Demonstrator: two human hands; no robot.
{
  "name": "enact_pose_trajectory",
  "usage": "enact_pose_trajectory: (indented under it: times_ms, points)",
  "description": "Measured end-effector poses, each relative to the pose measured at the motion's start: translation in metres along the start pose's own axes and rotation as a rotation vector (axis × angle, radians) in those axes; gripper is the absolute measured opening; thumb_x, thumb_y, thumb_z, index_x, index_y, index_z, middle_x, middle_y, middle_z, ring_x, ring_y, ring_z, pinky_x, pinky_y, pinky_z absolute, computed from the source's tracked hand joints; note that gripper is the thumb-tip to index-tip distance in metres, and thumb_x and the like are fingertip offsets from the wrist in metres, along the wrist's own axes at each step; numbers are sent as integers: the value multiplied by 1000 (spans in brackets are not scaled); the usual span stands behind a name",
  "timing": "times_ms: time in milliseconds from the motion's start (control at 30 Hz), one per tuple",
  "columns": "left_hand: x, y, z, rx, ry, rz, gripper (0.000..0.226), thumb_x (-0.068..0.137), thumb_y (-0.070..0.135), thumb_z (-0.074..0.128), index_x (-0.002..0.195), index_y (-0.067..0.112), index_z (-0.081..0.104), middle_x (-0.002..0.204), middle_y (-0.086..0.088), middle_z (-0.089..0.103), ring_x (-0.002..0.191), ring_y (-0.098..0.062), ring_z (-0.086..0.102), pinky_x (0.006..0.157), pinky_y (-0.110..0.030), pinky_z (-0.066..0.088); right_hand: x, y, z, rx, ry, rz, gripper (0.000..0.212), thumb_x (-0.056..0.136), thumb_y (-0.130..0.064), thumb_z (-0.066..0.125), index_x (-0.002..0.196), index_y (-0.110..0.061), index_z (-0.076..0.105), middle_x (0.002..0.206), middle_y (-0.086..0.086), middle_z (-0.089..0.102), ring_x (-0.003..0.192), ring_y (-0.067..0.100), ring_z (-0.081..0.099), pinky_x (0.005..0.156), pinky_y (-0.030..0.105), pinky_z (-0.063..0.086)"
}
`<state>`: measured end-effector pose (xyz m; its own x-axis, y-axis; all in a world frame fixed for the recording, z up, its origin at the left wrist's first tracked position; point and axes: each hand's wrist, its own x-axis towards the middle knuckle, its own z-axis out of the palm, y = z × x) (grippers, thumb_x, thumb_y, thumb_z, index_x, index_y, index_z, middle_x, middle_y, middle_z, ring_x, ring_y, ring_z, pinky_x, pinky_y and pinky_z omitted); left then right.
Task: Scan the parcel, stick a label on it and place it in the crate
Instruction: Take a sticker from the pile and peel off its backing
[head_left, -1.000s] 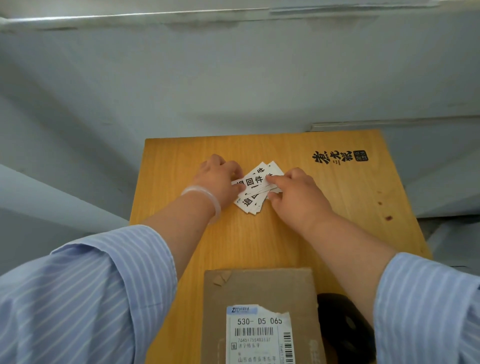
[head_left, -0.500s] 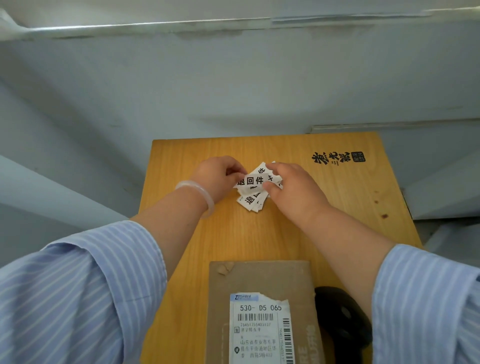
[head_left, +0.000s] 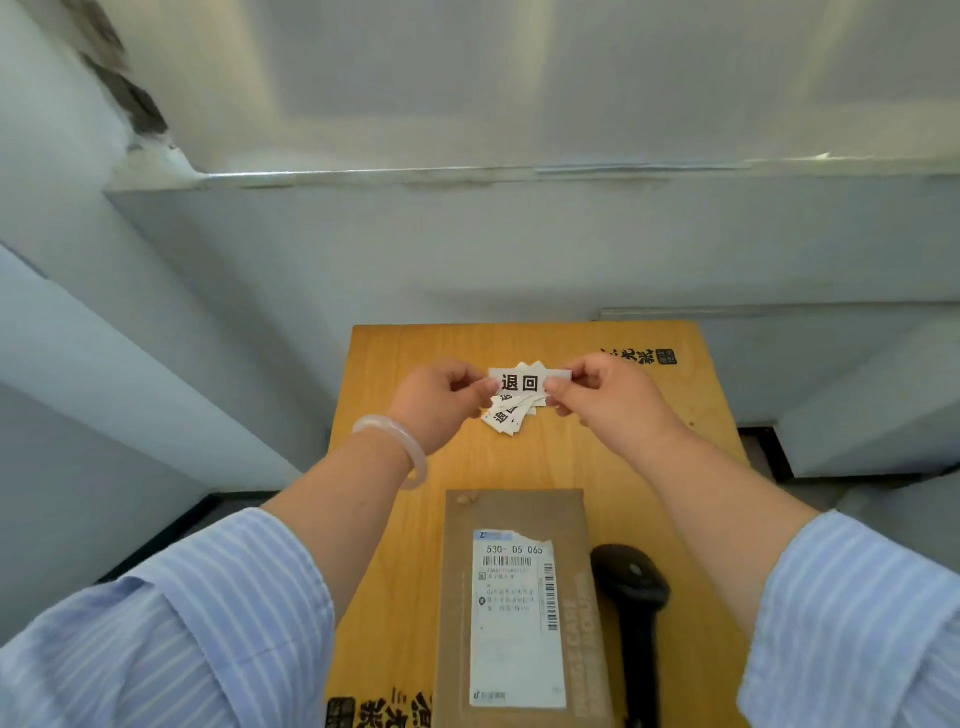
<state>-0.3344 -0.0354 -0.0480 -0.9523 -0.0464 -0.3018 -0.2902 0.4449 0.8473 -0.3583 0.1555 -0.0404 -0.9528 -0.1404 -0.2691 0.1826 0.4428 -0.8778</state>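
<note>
One return label (head_left: 527, 382) is pinched at both ends, left hand (head_left: 441, 402) and right hand (head_left: 605, 400) clamped, centre frame above the label stack (head_left: 506, 413). Sticking and crating judged pending. Brown parcel (head_left: 519, 603) lies lower centre, waybill up, barcode scanner (head_left: 631, 587) beside it; no crate visible.

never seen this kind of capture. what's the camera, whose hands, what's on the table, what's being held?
No robot here: a person wears one wide-angle camera on the head, looking forward and down, so the arms enter from the bottom. The left hand and right hand pinch the two ends of one white label printed with black characters, held above a small pile of similar labels. On the wooden table, nearer the person, lies a brown cardboard parcel with a shipping sticker, and to its right a black handheld scanner. No crate is in view.
</note>
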Motion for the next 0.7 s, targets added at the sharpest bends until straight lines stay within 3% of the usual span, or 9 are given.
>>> enact_pose_trajectory:
  times_ms: [300,433,700]
  points:
    - [-95,40,-2,-199,-4,6,8,91,23,63,84,21,68,81,6,69,67,-7,60,63,-24,48,-94,-34,-28,40,12,-37,13,90,-19,63,102,-15,67,83,-3,72,70,7,63,61,20,48]
    - [-121,49,-8,-224,20,-5,9,90,27,64,89,20,69,84,6,70,70,-6,60,66,-24,50,-119,-41,-35,27,33,-85,11,90,-20,63,99,-16,68,82,-3,72,69,5,63,56,13,45]
    - [-148,69,-13,-171,-6,36,6,90,28,63,89,23,66,82,8,67,73,-9,59,69,-27,50,-149,-52,-46,31,56,-162,8,89,-20,64,93,-17,70,76,-5,71,64,2,63,57,14,46]
